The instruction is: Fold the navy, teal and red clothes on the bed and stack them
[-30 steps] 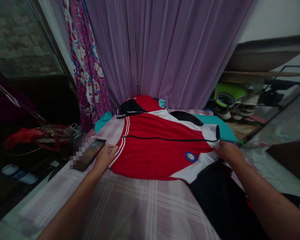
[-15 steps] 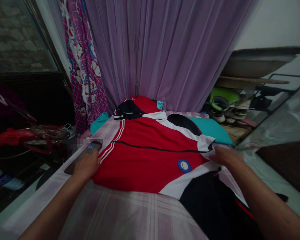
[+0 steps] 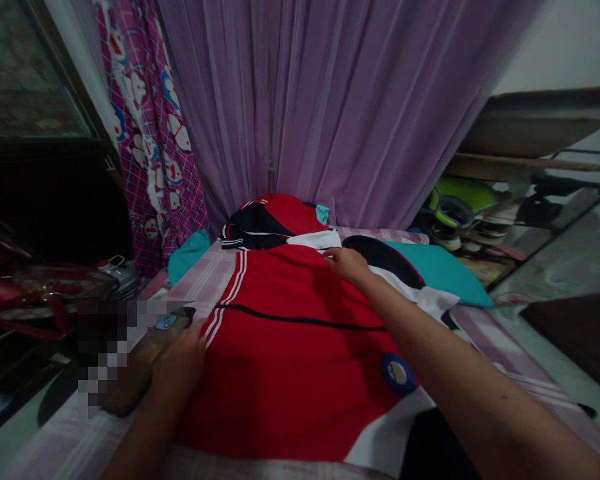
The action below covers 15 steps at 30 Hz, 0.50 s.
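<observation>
A red jacket (image 3: 280,380) with white and black panels, a black line across it and a round blue badge (image 3: 398,373) lies spread on the bed. My left hand (image 3: 180,360) is closed on its white-striped hem at the left, beside a dark phone (image 3: 130,373). Across the jacket stretches my right arm. My right hand (image 3: 349,265) is at the far edge of the garment, its bent fingertips together against the cloth near the far black-and-white sleeve (image 3: 380,257). The near sleeve is partly hidden under my right forearm.
Another red, black and white garment (image 3: 270,223) lies folded behind the jacket. A teal cloth (image 3: 445,273) is at the right of the bed. Purple curtains (image 3: 310,120) hang at the back. Shoes (image 3: 495,227) sit on a rack at the right; a red item (image 3: 45,300) stands left.
My right hand has let go of the jacket's right end and moved left and away from me to its far edge. The left hand stays at the hem. The view has shifted closer.
</observation>
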Motion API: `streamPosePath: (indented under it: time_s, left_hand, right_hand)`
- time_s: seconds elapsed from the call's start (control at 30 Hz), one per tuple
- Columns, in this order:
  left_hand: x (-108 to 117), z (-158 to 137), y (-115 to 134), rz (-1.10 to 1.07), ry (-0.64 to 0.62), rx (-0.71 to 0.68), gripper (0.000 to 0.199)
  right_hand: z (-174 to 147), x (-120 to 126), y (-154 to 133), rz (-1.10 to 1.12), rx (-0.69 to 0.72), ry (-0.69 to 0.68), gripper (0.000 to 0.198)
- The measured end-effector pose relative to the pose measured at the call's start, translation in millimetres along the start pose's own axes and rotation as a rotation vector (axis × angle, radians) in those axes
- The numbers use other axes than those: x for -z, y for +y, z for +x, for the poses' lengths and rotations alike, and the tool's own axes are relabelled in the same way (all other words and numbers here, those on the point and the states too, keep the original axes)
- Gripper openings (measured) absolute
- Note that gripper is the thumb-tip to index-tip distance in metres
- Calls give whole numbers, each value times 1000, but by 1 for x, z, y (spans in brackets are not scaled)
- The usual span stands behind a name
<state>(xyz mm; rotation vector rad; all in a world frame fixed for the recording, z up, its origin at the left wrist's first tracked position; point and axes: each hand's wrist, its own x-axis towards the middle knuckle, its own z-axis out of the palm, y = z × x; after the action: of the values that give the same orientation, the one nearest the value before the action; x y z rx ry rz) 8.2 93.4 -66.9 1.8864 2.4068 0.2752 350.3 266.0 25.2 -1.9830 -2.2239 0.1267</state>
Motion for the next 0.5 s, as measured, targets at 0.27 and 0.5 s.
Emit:
streamPosePath:
  time_s: [0.27, 0.5]
  left_hand:
    - [-5, 4, -7, -88, -65, 58, 40]
    - [-3, 4, -8, -98, -55, 107, 30]
  right_hand:
    - [90, -32, -60, -44, 134, -68, 42]
    - [106, -55, -69, -50, -64, 158, 42]
